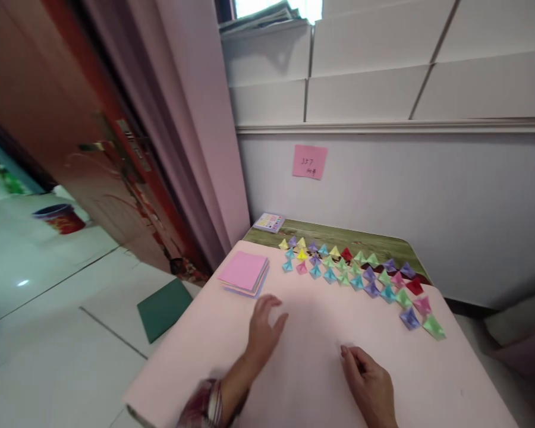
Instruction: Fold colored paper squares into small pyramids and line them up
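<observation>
My left hand point(264, 330) is above the pink-covered table, its thumb and fingers apart and nothing between them. Close beyond its fingertips lies a stack of square paper sheets point(243, 271), pink on top with other colours showing at the edges. My right hand point(371, 383) is nearer the front, fingers curled in toward the thumb; no object shows in it. Several small folded paper pieces point(329, 274), pointed and in blue, green, yellow, purple, pink and red, stand in rows from the table's back middle to its right side, apart from both hands.
A packet with a printed label point(269, 222) lies at the table's back left corner. The pink cover point(196, 348) leaves a green wood-patterned strip bare at the back. A pink note point(310, 161) is on the wall. Left stand a door point(93, 137) and a red bucket point(60, 219).
</observation>
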The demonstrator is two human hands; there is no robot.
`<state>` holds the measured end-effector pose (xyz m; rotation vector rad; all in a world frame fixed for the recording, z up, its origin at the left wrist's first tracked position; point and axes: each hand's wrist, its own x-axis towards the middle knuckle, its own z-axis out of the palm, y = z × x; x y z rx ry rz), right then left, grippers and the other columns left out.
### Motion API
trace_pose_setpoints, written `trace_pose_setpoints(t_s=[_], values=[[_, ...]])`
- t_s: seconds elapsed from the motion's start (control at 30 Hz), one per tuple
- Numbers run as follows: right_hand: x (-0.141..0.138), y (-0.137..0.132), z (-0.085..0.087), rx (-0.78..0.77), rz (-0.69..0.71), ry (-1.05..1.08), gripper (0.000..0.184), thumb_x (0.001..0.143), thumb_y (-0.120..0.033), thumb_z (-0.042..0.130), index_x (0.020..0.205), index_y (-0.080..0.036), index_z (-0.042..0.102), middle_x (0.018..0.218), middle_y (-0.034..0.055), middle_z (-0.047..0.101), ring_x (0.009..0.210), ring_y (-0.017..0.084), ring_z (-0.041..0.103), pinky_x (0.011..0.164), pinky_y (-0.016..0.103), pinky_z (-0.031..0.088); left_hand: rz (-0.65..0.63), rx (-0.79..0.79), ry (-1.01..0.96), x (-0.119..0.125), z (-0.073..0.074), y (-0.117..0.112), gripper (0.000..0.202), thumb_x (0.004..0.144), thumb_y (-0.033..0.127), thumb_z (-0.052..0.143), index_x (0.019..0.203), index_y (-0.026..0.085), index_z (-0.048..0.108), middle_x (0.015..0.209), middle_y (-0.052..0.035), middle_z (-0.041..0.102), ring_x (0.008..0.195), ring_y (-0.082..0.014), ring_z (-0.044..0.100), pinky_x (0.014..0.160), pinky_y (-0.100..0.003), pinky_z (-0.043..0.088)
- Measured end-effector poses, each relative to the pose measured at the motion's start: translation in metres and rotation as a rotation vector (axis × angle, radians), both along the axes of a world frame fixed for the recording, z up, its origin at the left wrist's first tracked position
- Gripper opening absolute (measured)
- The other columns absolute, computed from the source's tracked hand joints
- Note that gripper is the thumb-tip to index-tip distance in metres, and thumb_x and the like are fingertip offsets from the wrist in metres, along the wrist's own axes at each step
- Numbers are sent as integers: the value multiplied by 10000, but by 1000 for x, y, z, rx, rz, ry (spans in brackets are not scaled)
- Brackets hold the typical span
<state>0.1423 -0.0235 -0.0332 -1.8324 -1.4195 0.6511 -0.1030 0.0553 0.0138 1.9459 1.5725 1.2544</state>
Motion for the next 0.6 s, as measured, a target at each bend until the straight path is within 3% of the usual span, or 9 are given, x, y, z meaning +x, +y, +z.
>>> trace_pose_setpoints(t_s=[0.1, 0.17, 0.23, 0.33, 0.47, 0.6], values=[[3, -2, -3, -4, 21, -38, 455, 856, -588, 444, 787, -216, 698, 657, 10, 681, 593, 162, 620, 557, 196, 460, 175, 75, 117, -51, 19, 39, 173, 823, 301, 578, 965, 204, 595, 1009, -80, 570, 1050, -246, 529, 947, -399, 417], [4, -3, -2, -12, 19, -73, 454, 850, -593, 440, 806, -227, 704, 707, 18, 705, 611, 173, 636, 554, 203, 468, 192, 33, 231, -79, 25, 60, 234, 792, 328, 620, 985, 197, 606, 1028, -84, 573, 1064, -266, 517, 961, -415, 392], [2, -4, -1, -23, 21, -111, 442, 846, -593, 440, 810, -242, 707, 721, 19, 713, 610, 179, 644, 549, 212, 473, 125, -47, 377, -97, 24, 75, 413, 702, 382, 713, 1059, 198, 612, 1135, -99, 554, 1125, -310, 479, 986, -453, 348], [0, -4, 1, -40, 34, -155, 430, 851, -587, 433, 798, -259, 706, 721, 15, 717, 602, 181, 648, 544, 220, 473, -17, -152, 519, -110, 13, 86, 682, 609, 418, 781, 1218, 209, 556, 1247, -114, 511, 1193, -340, 423, 1010, -480, 291], [-1, -3, 3, -50, 44, -181, 437, 857, -593, 420, 797, -269, 706, 719, 11, 718, 611, 184, 659, 541, 225, 473, -37, -221, 534, -113, 3, 89, 557, 660, 345, 744, 1176, 200, 592, 1081, -88, 578, 1073, -290, 495, 926, -416, 354], [-1, -2, 4, -64, 39, -200, 430, 856, -595, 426, 803, -278, 711, 730, 1, 724, 618, 181, 667, 537, 221, 470, -76, -227, 487, -115, 8, 90, 461, 661, 319, 748, 1089, 187, 640, 1044, -86, 595, 1028, -278, 515, 896, -396, 376]])
